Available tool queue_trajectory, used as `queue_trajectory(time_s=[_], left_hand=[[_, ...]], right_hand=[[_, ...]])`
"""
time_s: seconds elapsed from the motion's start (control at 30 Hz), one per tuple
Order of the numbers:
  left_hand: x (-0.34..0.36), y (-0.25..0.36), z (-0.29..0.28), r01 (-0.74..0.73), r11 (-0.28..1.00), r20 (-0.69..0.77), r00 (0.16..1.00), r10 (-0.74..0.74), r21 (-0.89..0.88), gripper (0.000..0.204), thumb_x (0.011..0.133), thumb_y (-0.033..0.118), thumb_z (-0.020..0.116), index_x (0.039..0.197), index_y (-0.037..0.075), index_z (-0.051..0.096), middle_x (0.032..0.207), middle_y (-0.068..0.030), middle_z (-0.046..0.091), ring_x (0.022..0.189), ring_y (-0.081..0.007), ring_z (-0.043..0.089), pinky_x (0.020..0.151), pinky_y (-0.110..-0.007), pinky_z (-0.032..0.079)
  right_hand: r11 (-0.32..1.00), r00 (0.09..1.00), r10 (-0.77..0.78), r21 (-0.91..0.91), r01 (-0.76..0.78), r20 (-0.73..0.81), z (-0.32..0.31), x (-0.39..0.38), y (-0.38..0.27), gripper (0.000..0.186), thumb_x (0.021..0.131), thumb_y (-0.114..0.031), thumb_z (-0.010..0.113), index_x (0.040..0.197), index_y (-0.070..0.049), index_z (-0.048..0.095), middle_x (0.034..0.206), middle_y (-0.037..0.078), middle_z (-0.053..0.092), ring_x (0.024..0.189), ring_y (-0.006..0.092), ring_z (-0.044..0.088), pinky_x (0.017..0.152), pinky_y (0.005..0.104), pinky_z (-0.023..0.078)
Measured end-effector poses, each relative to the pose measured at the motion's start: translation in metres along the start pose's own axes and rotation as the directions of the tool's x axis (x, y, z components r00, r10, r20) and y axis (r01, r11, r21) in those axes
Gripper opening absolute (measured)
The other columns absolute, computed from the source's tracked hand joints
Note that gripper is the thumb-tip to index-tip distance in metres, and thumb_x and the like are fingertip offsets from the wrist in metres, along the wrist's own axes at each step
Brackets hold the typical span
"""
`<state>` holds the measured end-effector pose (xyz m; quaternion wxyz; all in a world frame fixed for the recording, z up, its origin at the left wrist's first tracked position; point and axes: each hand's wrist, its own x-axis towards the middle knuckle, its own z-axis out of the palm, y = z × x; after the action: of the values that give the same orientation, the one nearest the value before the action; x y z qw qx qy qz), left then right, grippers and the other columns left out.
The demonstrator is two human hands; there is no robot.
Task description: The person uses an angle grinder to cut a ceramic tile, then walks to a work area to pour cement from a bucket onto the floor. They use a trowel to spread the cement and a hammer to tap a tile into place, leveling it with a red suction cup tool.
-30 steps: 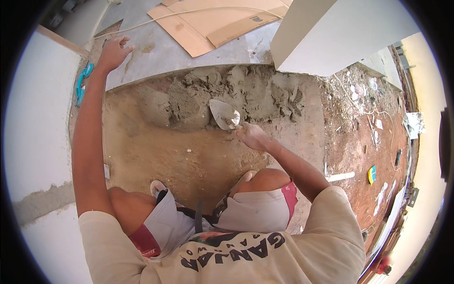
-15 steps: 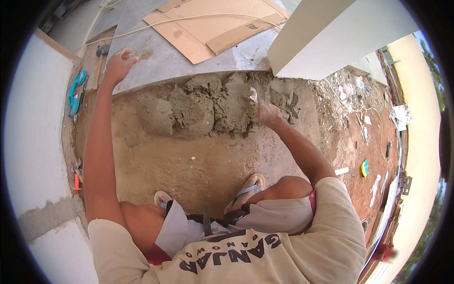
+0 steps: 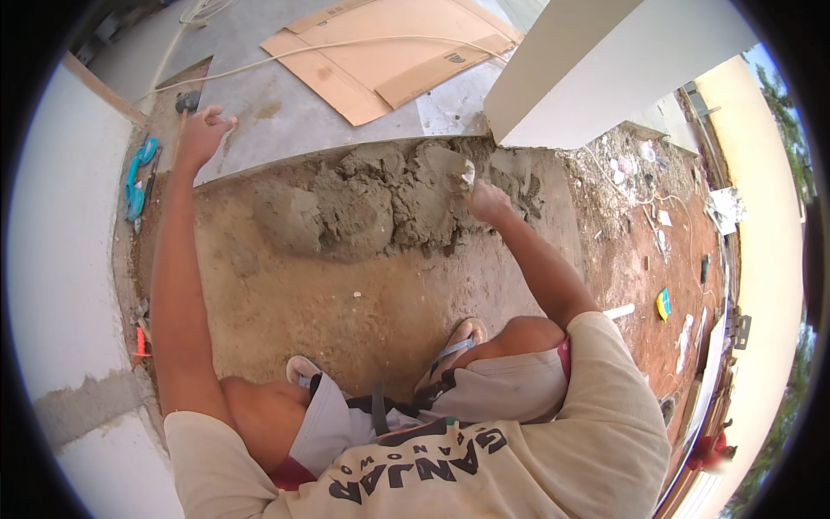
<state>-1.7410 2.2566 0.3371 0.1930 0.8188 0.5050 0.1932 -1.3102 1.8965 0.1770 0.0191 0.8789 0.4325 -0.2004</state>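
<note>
A band of wet grey mortar (image 3: 354,203) lies in a lumpy heap along the edge of the grey tiled floor (image 3: 251,130). My right hand (image 3: 489,204) is closed round the handle of a trowel (image 3: 468,176), at the right part of the heap. Mortar hides most of its blade. Out to the far left, my left hand (image 3: 206,138) holds nothing, its fingers loosely apart over the tile's edge. Just beyond it is the black head of a mallet (image 3: 187,102), its handle partly behind the hand.
Flattened cardboard (image 3: 363,65) and a pale cable (image 3: 346,41) lie on the tiles. A white pillar (image 3: 588,78) stands at the far right. Turquoise suction lifter-like tool (image 3: 135,182) rests by the left wall (image 3: 65,242). Rubble (image 3: 631,173) litters the right side.
My left hand has shifted a little left and nearer, closer to the mallet. My right hand with the trowel stays at almost the same spot on the mortar; the view has tilted slightly.
</note>
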Motion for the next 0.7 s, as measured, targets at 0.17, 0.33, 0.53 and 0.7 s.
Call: queue_trajectory(time_s=[0.17,0.33,0.53,0.7], left_hand=[[0.013,0.007,0.011,-0.054,0.999,0.030,0.998,0.054,0.003,0.061,0.083,0.035,0.076,0.127,-0.004,0.061,0.100,-0.0154,0.071,0.096,-0.0250,0.068,0.087,-0.035,0.050],[0.039,-0.089,-0.004,-0.020,0.981,0.052,0.998,0.031,-0.192,0.053,0.089,0.031,0.073,0.127,-0.004,0.060,0.100,-0.0092,0.066,0.091,-0.0184,0.060,0.084,-0.034,0.048],[0.062,-0.178,0.019,0.267,0.910,0.295,0.940,-0.173,-0.318,0.058,0.093,0.036,0.070,0.138,0.003,0.053,0.120,-0.0126,0.062,0.108,-0.0247,0.061,0.087,-0.035,0.048],[0.094,-0.239,-0.030,0.295,0.923,0.200,0.948,-0.249,-0.247,0.063,0.094,0.037,0.068,0.143,0.004,0.048,0.133,-0.0177,0.057,0.122,-0.0324,0.058,0.094,-0.040,0.048]], right_hand=[[0.993,0.994,0.100,0.053,-0.103,0.048,-0.021,0.014,0.017,0.035,0.091,-0.027,0.056,0.112,-0.002,0.070,0.118,0.020,0.070,0.113,0.0358,0.066,0.095,0.0455,0.053],[0.982,0.993,0.089,0.161,-0.099,0.072,-0.019,0.009,0.019,0.035,0.089,-0.024,0.055,0.109,0.000,0.071,0.116,0.020,0.070,0.111,0.0342,0.068,0.092,0.0458,0.055],[0.979,0.993,0.111,0.166,-0.115,0.035,0.008,0.006,0.043,0.030,0.079,-0.016,0.068,0.106,-0.005,0.075,0.110,0.014,0.074,0.104,0.0292,0.071,0.085,0.0403,0.057],[0.970,0.990,0.131,0.200,-0.138,0.047,-0.013,0.008,0.022,0.032,0.078,-0.014,0.070,0.109,-0.007,0.075,0.110,0.013,0.074,0.104,0.0281,0.071,0.084,0.0398,0.057]])
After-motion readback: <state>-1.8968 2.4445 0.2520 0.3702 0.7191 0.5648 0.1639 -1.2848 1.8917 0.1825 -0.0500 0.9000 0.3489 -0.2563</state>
